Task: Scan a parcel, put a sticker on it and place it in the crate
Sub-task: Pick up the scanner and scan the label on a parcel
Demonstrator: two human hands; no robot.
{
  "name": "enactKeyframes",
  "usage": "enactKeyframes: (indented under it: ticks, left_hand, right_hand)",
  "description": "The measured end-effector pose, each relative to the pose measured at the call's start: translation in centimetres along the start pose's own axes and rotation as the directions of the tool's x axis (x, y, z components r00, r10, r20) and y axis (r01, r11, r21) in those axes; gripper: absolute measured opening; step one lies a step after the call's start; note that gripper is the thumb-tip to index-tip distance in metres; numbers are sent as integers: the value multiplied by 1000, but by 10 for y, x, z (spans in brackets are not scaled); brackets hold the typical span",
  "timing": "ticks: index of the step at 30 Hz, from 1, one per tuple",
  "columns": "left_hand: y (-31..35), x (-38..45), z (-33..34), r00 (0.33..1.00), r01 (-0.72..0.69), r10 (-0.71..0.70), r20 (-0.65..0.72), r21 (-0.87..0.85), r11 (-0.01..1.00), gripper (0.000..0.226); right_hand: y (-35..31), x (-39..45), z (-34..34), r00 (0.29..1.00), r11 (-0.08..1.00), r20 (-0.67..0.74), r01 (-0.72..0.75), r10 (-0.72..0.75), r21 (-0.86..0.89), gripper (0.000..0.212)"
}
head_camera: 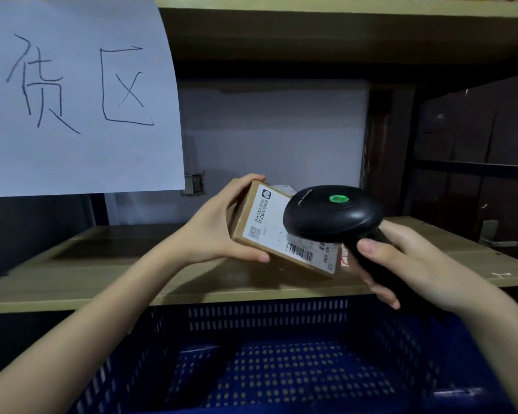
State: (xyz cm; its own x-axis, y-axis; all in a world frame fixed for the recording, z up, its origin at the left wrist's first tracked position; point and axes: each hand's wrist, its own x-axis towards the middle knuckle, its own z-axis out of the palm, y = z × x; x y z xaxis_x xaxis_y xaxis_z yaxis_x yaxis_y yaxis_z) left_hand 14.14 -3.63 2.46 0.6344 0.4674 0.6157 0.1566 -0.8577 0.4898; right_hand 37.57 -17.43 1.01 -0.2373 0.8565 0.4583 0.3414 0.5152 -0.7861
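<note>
My left hand [219, 225] grips the left end of a small brown cardboard parcel [251, 216] and holds it tilted above the wooden shelf. A white shipping label with a barcode faces up on the parcel. My right hand [401, 258] is closed around the handle of a black handheld scanner [332, 213]. The scanner's head hovers over the label's right half, with a green light glowing on top. A blue perforated plastic crate [269, 318] sits below the shelf, directly under my arms. No sticker shows in view.
A wooden shelf board [117, 264] runs across the middle, with another shelf above. A large white paper sign [72, 94] with handwritten characters hangs at the upper left. A second parcel [284, 188] peeks out behind the held one. Dark cabinets stand at right.
</note>
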Motion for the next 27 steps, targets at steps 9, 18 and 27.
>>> enactKeyframes:
  ticks: [9, 18, 27]
  left_hand:
    - [10, -25, -30, 1000, 2, -3, 21, 68, 998, 101]
    - [17, -26, -30, 1000, 7, -9, 17, 88, 996, 96]
    - [16, -22, -28, 1000, -5, 3, 21, 83, 997, 96]
  right_hand:
    - [-5, -19, -14, 989, 984, 124, -56, 78, -172, 56]
    - [-2, -21, -15, 987, 958, 140, -37, 80, -285, 22]
    - [9, -20, -28, 984, 971, 146, -64, 99, -229, 47]
